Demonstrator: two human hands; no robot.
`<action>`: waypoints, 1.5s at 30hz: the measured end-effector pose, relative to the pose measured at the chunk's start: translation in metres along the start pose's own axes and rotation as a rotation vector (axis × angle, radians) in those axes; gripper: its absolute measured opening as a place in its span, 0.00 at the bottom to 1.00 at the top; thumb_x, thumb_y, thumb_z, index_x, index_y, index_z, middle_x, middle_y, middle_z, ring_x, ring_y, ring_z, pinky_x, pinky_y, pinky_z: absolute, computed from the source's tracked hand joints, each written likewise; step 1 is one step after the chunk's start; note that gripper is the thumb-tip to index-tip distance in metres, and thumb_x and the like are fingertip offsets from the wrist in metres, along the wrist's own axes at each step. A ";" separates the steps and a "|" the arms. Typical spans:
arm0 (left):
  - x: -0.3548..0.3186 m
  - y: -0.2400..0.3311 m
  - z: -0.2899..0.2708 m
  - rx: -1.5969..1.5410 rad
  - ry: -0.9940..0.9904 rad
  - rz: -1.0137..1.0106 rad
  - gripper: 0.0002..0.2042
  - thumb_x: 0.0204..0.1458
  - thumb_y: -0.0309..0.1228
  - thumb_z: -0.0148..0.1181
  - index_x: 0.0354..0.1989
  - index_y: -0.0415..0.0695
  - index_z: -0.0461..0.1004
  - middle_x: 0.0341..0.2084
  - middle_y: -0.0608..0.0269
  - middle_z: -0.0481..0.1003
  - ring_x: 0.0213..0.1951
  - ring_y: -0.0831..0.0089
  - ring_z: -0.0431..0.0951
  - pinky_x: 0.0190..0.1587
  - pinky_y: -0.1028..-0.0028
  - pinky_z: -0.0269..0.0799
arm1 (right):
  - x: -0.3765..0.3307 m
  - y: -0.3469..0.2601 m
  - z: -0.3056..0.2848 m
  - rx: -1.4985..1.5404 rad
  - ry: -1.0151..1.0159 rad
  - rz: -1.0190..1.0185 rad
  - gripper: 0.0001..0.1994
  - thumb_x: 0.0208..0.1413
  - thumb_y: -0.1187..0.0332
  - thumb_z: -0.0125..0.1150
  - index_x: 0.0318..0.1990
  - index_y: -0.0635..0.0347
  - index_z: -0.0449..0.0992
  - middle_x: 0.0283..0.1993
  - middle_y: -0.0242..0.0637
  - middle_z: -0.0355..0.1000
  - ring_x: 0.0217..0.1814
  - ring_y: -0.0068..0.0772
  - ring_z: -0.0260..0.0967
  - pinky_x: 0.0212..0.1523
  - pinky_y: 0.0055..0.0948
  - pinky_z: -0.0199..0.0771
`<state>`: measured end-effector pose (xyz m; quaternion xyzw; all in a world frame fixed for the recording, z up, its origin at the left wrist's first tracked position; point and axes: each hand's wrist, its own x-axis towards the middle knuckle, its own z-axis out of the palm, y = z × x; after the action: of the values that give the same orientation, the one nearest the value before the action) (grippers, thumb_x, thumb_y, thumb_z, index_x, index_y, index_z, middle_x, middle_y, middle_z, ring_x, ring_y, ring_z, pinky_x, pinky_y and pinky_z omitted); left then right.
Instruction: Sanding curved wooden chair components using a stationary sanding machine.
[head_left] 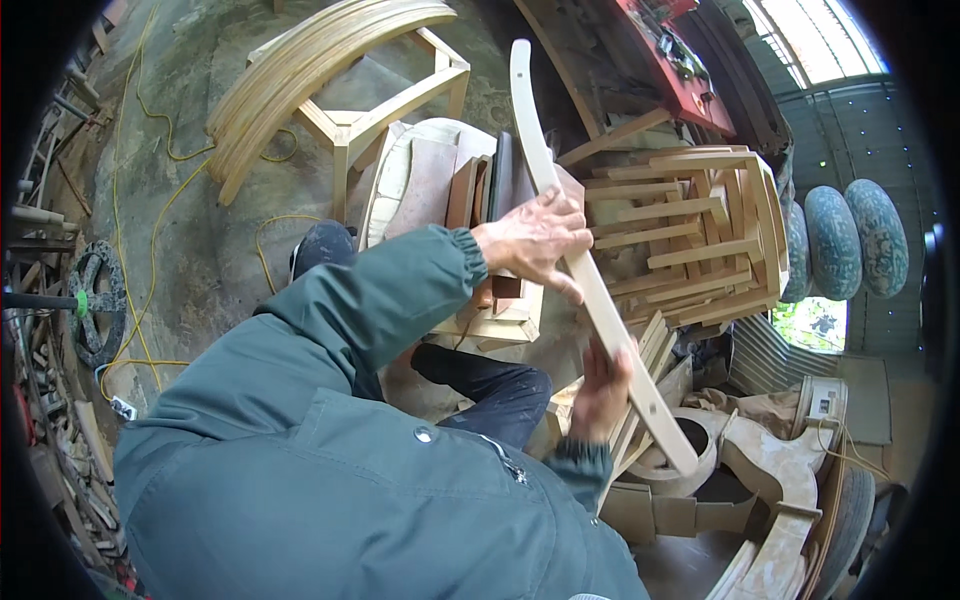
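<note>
A long, gently curved wooden piece [601, 300] with a few small holes runs aslant in front of me, from the far middle down to the near right. My left hand [540, 240] lies across its upper middle, fingers closed over it and thumb along its near side. Lower down, my right hand [603, 388] is closed around the same piece from its left edge, with part of the fingers hidden behind the wood. Under and left of my left hand is a low wooden stand [490, 325] bearing sanded boards and reddish-brown blocks.
Curved slats [310, 85] lie stacked on a wooden frame [400, 105] at the far left. Slatted wooden frames [700, 235] are piled at the right, before round blue-green objects [835, 242]. Carved pale furniture parts [790, 465] stand near right. A yellow cord [155, 250] crosses the concrete floor.
</note>
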<state>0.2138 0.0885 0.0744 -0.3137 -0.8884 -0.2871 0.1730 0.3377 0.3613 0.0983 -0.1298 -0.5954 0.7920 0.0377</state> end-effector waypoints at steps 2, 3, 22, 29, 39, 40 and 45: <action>-0.011 0.013 -0.002 0.035 0.070 0.067 0.40 0.40 0.72 0.69 0.45 0.45 0.78 0.41 0.58 0.74 0.54 0.60 0.74 0.71 0.48 0.52 | -0.053 -0.029 -0.049 -0.026 0.062 0.004 0.33 0.63 0.58 0.64 0.73 0.54 0.63 0.63 0.42 0.75 0.61 0.45 0.77 0.61 0.40 0.78; -0.012 0.017 -0.006 0.056 0.046 0.082 0.40 0.38 0.72 0.70 0.44 0.45 0.78 0.40 0.59 0.75 0.52 0.60 0.75 0.71 0.48 0.53 | -0.083 -0.048 -0.071 -0.045 0.101 0.003 0.33 0.63 0.58 0.64 0.73 0.53 0.63 0.63 0.42 0.76 0.62 0.45 0.77 0.60 0.40 0.78; -0.020 0.081 0.008 -0.083 0.011 0.077 0.41 0.48 0.76 0.58 0.46 0.44 0.80 0.48 0.52 0.75 0.63 0.53 0.69 0.77 0.42 0.46 | -0.151 -0.092 -0.197 0.233 0.397 0.001 0.22 0.58 0.63 0.72 0.58 0.61 0.76 0.56 0.42 0.79 0.59 0.43 0.78 0.61 0.42 0.83; 0.026 -0.044 -0.008 0.108 -0.279 -0.138 0.44 0.62 0.72 0.40 0.72 0.45 0.67 0.76 0.44 0.56 0.79 0.48 0.46 0.79 0.43 0.38 | -0.034 0.001 -0.100 0.365 0.310 0.095 0.19 0.59 0.63 0.72 0.54 0.62 0.77 0.54 0.43 0.81 0.56 0.41 0.80 0.54 0.35 0.89; 0.066 -0.170 -0.009 0.235 -0.276 -0.479 0.48 0.62 0.75 0.29 0.79 0.51 0.55 0.80 0.53 0.47 0.82 0.53 0.38 0.79 0.43 0.32 | 0.123 0.071 0.083 0.353 0.047 -0.027 0.21 0.61 0.64 0.74 0.57 0.64 0.76 0.55 0.47 0.79 0.55 0.43 0.81 0.56 0.32 0.88; 0.070 -0.170 -0.015 0.234 -0.302 -0.499 0.48 0.62 0.75 0.29 0.79 0.50 0.55 0.80 0.53 0.47 0.82 0.53 0.38 0.79 0.42 0.31 | 0.127 0.075 0.092 0.312 0.013 -0.094 0.22 0.62 0.66 0.72 0.60 0.63 0.74 0.56 0.46 0.78 0.53 0.42 0.81 0.58 0.32 0.88; 0.052 -0.171 -0.029 0.267 -0.292 -0.471 0.47 0.63 0.74 0.27 0.75 0.46 0.61 0.79 0.49 0.49 0.81 0.50 0.38 0.78 0.39 0.31 | 0.086 0.067 0.103 0.156 -0.110 -0.160 0.28 0.63 0.67 0.71 0.68 0.61 0.67 0.60 0.42 0.72 0.58 0.38 0.78 0.63 0.37 0.81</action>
<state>0.0666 -0.0147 0.0532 -0.1115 -0.9820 -0.1517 0.0118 0.2352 0.2648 0.0473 -0.0347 -0.5417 0.8363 0.0780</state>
